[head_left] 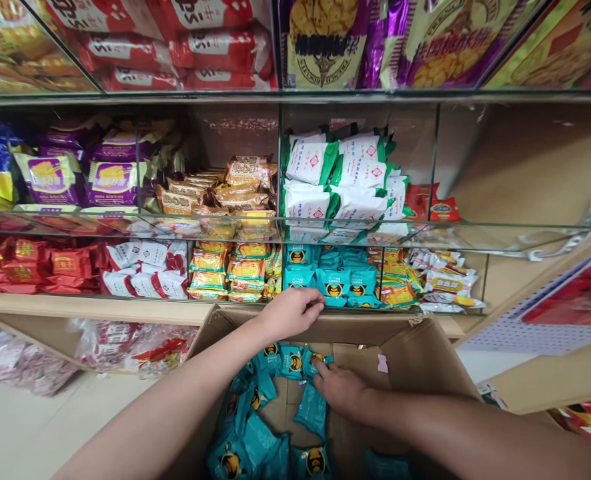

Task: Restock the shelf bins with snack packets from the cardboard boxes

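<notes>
In the head view, inside the brown cardboard box, the right hand touches a small teal plastic packet with its fingertips (whether pinched, I cannot tell). The left hand, fingers curled, hangs by the box's far edge before the shelved teal packets, anything grasped hidden.

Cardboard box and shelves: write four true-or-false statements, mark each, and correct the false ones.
1. The right hand touches a teal packet inside the cardboard box. True.
2. The left hand rests on the cardboard box's floor. False: it is up by the far edge.
3. More teal packets sit on a shelf behind the cardboard box. True.
4. The white-and-green packets are below those shelved teal packets. False: they are above them.
</notes>
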`<control>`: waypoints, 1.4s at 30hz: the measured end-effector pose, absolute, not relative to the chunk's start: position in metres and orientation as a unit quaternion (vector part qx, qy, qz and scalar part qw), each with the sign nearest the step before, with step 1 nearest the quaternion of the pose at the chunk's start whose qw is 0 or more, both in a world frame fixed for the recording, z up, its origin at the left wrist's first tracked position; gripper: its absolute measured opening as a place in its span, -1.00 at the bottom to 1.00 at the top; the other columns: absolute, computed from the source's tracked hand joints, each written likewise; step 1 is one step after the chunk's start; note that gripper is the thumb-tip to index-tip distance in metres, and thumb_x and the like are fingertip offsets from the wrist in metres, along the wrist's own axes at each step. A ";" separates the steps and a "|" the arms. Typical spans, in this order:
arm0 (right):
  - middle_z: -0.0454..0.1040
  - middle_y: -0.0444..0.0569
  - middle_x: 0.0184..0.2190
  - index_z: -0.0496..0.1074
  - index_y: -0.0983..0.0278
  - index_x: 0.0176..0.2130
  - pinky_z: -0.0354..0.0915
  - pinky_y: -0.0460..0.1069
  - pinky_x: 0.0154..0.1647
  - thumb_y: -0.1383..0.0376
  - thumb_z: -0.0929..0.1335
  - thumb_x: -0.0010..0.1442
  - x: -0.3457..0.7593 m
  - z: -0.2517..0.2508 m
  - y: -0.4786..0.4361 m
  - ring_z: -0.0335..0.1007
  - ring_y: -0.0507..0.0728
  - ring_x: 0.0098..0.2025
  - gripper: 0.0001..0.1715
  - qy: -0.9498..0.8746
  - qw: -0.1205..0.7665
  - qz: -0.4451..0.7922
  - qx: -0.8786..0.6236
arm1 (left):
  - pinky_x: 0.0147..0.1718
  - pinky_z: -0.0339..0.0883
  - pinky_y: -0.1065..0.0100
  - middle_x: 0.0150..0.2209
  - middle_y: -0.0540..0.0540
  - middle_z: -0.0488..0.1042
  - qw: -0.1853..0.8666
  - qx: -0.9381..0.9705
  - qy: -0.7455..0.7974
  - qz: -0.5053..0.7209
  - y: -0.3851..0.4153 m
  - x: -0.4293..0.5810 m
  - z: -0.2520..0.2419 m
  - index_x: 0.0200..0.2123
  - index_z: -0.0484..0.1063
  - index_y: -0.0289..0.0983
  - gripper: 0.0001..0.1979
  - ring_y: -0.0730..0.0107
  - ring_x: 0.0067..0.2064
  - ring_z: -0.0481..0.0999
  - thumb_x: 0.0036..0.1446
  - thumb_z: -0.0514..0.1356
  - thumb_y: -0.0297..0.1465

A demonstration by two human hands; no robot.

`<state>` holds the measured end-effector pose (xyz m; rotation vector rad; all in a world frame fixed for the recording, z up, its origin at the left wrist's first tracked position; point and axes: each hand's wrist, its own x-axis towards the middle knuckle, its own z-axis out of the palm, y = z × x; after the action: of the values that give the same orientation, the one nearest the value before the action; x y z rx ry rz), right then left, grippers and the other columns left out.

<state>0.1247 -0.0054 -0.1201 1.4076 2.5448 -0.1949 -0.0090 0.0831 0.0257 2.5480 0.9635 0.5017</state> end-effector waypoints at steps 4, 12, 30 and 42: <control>0.18 0.22 0.08 0.19 0.20 0.05 0.34 0.16 -0.30 0.40 0.21 0.09 0.128 -0.119 0.004 0.33 0.28 -0.11 -0.49 0.859 0.088 -0.048 0.501 | -0.44 0.18 0.48 -0.37 -0.01 0.48 0.180 0.905 0.341 0.178 0.082 -0.009 0.027 -0.27 0.41 -0.22 -0.75 0.46 -0.40 0.41 0.13 -0.03 -0.31; 0.41 0.11 -0.30 0.36 0.18 -0.17 0.24 0.12 -0.28 0.38 0.25 0.03 0.127 -0.117 0.003 0.29 0.25 -0.17 -0.68 0.861 0.100 -0.021 0.498 | -0.46 0.16 0.47 -0.42 0.00 0.47 0.193 0.901 0.345 0.178 0.080 -0.009 0.030 -0.29 0.42 -0.22 -0.75 0.46 -0.42 0.39 0.11 -0.02 -0.31; 0.28 0.01 -0.19 0.23 0.24 -0.17 0.16 0.06 -0.10 0.42 0.28 -0.12 0.130 0.058 -0.015 0.16 0.17 -0.08 -0.57 0.799 -0.265 -0.178 0.509 | -0.39 0.29 0.40 -0.25 -0.14 0.45 0.580 0.738 0.303 0.161 0.075 -0.032 0.082 -0.13 0.32 -0.30 -0.51 0.45 -0.35 0.44 0.08 -0.03 -0.04; 0.39 -0.13 -0.43 0.34 0.23 -0.27 0.27 -0.09 -0.38 0.10 0.32 0.03 0.157 0.043 0.023 0.32 0.01 -0.38 -0.69 0.537 -0.549 -0.414 0.489 | -0.40 0.34 0.41 -0.30 -0.09 0.48 0.646 0.597 0.290 0.377 0.067 -0.004 0.068 -0.19 0.29 -0.34 -0.49 0.53 -0.44 0.45 -0.26 0.36 -0.37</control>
<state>0.1567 0.0233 0.0433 2.5150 2.7656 -2.1321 -0.0040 0.0666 0.0683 1.3582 0.6595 0.8573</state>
